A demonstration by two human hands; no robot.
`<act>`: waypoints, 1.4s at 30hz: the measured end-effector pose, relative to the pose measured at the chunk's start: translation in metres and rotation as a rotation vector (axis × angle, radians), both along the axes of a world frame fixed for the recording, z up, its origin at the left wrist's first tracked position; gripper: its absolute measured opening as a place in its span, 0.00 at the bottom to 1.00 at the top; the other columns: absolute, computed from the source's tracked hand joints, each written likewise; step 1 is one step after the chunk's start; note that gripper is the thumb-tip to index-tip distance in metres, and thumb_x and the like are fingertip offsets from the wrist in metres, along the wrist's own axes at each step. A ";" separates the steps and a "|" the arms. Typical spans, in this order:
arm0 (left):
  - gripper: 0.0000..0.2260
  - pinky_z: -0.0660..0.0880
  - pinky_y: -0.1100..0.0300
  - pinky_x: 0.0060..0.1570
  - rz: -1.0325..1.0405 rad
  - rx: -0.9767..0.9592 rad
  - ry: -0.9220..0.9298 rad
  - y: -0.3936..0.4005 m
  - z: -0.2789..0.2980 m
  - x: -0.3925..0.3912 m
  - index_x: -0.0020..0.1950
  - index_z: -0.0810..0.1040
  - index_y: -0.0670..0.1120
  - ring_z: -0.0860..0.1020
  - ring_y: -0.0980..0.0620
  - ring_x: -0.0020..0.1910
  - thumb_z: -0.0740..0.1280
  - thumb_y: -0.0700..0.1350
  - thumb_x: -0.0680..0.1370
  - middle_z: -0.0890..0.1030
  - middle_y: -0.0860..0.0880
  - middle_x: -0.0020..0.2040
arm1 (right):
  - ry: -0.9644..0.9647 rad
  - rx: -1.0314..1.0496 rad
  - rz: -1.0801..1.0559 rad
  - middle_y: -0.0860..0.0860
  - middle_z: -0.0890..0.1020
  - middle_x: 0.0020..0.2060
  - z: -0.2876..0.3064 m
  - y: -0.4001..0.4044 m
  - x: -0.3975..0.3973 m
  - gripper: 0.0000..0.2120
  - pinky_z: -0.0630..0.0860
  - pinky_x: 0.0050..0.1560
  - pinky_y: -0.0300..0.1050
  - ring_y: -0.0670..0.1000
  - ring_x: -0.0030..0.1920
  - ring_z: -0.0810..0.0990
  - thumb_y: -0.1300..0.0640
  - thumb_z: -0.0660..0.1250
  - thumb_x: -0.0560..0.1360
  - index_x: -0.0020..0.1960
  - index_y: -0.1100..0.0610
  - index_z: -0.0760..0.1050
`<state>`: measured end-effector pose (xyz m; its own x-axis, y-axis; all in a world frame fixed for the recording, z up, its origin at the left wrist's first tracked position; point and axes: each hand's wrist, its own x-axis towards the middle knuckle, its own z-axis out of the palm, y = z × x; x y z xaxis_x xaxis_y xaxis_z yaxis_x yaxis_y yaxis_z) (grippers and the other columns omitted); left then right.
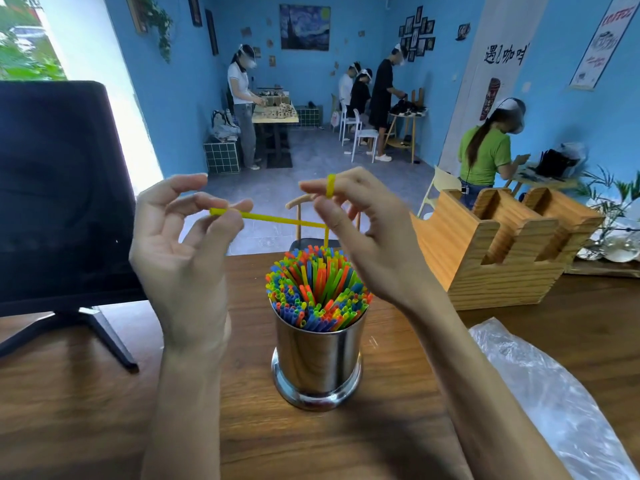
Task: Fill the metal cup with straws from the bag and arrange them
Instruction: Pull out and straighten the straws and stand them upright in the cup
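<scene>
Cup (318, 355) upright on table (398, 427), packed with coloured straws (317, 289). Both hands raised above cup. Left hand (183, 244) pinches end of yellow straw (277, 220) between thumb and fingers, straw lying level. Right hand (367, 230) pinches second yellow straw (330, 186), upright, lower end among straws in cup. Bag (554, 393) right of cup, crumpled. Monitor (59, 192) left of cup. Wooden holder (502, 254) behind-right of cup.

Both raised, left hand (180, 244) and right hand (367, 233) pinch with curled fingertips.
</scene>
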<state>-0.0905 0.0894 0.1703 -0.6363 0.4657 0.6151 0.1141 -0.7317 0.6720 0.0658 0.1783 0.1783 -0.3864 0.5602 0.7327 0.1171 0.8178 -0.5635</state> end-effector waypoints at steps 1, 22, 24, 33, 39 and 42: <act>0.18 0.80 0.52 0.54 -0.010 0.009 0.019 0.000 0.000 0.002 0.56 0.75 0.47 0.84 0.52 0.45 0.69 0.27 0.74 0.77 0.48 0.44 | -0.047 -0.001 0.032 0.48 0.79 0.50 -0.001 0.000 -0.002 0.09 0.69 0.45 0.32 0.43 0.48 0.78 0.59 0.67 0.82 0.60 0.55 0.83; 0.24 0.77 0.62 0.53 -0.106 -0.093 0.222 0.001 -0.001 0.016 0.70 0.72 0.54 0.83 0.51 0.52 0.71 0.36 0.78 0.85 0.49 0.53 | 0.066 0.026 -0.008 0.46 0.87 0.42 0.004 -0.005 -0.005 0.03 0.77 0.46 0.40 0.45 0.43 0.83 0.57 0.73 0.77 0.50 0.54 0.85; 0.22 0.78 0.60 0.53 -0.102 -0.118 0.223 0.003 -0.003 0.014 0.69 0.74 0.55 0.84 0.50 0.52 0.71 0.37 0.79 0.86 0.49 0.52 | 0.132 -0.009 -0.013 0.46 0.86 0.41 0.007 -0.007 -0.005 0.02 0.76 0.47 0.36 0.44 0.42 0.83 0.57 0.74 0.77 0.49 0.51 0.83; 0.13 0.80 0.58 0.52 -0.141 -0.272 0.237 0.018 -0.017 0.004 0.62 0.80 0.52 0.84 0.50 0.51 0.72 0.40 0.79 0.86 0.48 0.51 | 0.023 -0.133 -0.119 0.46 0.84 0.38 0.006 0.000 0.004 0.09 0.82 0.38 0.54 0.48 0.35 0.84 0.50 0.78 0.73 0.48 0.48 0.80; 0.16 0.76 0.67 0.50 -0.200 -0.314 0.322 0.021 -0.018 0.009 0.64 0.79 0.52 0.83 0.55 0.51 0.72 0.38 0.78 0.86 0.50 0.51 | 0.032 -0.181 -0.106 0.49 0.84 0.42 -0.011 -0.001 0.001 0.17 0.83 0.39 0.52 0.47 0.37 0.85 0.53 0.77 0.75 0.61 0.51 0.78; 0.15 0.78 0.63 0.52 -0.236 -0.383 0.368 0.027 -0.024 0.007 0.63 0.80 0.53 0.83 0.54 0.52 0.72 0.39 0.79 0.86 0.51 0.51 | 0.183 -0.165 -0.101 0.50 0.84 0.45 -0.005 -0.002 0.006 0.14 0.83 0.40 0.56 0.49 0.39 0.87 0.56 0.73 0.78 0.62 0.49 0.75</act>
<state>-0.0836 0.1162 0.1460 -0.2645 0.8020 0.5355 0.2534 -0.4780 0.8410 0.0715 0.1761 0.1732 -0.1917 0.7070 0.6807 0.0769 0.7023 -0.7077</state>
